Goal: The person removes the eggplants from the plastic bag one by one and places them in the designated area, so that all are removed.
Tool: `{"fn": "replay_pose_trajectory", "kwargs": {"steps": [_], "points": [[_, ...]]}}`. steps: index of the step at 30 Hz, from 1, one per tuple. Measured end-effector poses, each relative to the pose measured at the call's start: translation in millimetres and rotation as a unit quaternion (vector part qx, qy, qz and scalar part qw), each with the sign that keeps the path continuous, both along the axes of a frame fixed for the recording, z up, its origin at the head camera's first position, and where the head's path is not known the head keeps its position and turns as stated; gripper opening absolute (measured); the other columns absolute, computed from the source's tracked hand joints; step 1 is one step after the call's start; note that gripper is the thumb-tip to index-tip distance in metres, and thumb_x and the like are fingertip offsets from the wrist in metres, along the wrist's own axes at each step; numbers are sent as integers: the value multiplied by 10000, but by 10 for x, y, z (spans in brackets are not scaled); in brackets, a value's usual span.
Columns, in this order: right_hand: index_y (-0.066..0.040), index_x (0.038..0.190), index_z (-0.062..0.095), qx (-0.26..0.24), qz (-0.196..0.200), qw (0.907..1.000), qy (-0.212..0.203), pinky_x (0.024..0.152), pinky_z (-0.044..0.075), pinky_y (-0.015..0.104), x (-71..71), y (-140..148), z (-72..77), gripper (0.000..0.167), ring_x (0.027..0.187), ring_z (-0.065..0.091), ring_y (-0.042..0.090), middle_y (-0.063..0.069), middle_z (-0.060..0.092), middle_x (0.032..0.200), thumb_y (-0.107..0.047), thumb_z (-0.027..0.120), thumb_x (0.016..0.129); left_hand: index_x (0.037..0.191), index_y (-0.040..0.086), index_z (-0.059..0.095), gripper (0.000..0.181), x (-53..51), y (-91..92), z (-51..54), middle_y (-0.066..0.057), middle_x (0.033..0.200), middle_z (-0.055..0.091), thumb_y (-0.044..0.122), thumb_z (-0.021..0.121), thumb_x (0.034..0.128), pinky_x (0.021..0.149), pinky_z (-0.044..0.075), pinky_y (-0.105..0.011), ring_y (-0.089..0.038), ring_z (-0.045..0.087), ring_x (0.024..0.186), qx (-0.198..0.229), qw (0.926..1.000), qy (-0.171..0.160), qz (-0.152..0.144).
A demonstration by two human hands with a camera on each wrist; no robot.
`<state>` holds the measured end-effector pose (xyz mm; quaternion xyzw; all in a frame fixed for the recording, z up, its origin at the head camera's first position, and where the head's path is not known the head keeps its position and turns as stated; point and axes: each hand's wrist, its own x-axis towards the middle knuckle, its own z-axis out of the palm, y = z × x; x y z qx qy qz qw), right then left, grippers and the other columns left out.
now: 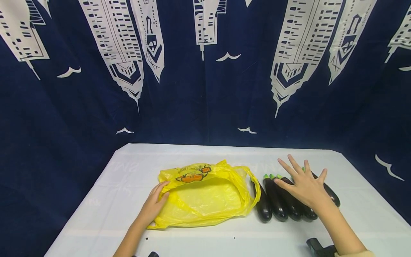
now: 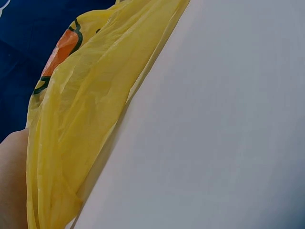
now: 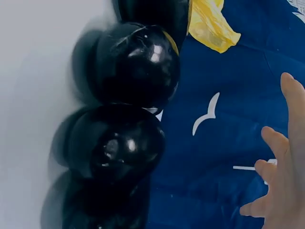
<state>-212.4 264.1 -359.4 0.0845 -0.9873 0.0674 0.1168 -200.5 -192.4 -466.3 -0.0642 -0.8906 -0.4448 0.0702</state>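
A yellow plastic bag (image 1: pixel 208 200) lies on the white table with its mouth facing me and an orange print on its upper side. My left hand (image 1: pixel 155 201) holds the bag's left edge, thumb and fingers at the rim. In the left wrist view, folds of the bag (image 2: pixel 90 109) hide most of that hand. Several dark eggplants (image 1: pixel 275 200) with green stem ends lie side by side to the bag's right. My right hand (image 1: pixel 306 185) is spread wide above them, holding nothing. The right wrist view shows the rounded ends of eggplants (image 3: pixel 128 67) close up, apart from the fingers.
The white table (image 1: pixel 112 207) ends at the back before a dark blue curtain (image 1: pixel 205 100) printed with white buildings and birds. One of the bag's handle loops touches the nearest eggplant. A dark object (image 1: pixel 318 248) is beside the right forearm at the bottom edge.
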Motion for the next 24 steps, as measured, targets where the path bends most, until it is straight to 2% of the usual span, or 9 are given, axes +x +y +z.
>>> {"fn": "replay_pose_trajectory", "kwargs": {"steps": [9,17,24], "points": [[-316,1449,185,23,-107,9991,-418,844,-154,794,9,-52,-59,769,1258,106,626,153,110,1521,-694,398,814,1362,212,391,421,20,4,19,-97,1464,304,311,444,956,1032,213,-643,-351,235,1358,-4,10000,-3,16],[-323,1450,176,-114,-68,9990,-437,857,-147,791,6,-100,-90,767,1262,116,619,147,103,1524,-682,414,816,1359,179,391,408,8,-14,15,-131,1456,303,293,420,968,1038,202,-640,-384,242,1346,249,9994,229,-1],[-329,1448,184,-114,18,9992,-371,866,-151,785,0,-118,-92,760,1271,121,607,138,114,1525,-674,427,816,1367,203,393,436,56,-3,37,-95,1472,285,379,383,968,1008,193,-678,-355,219,1360,128,9985,483,231]]}}
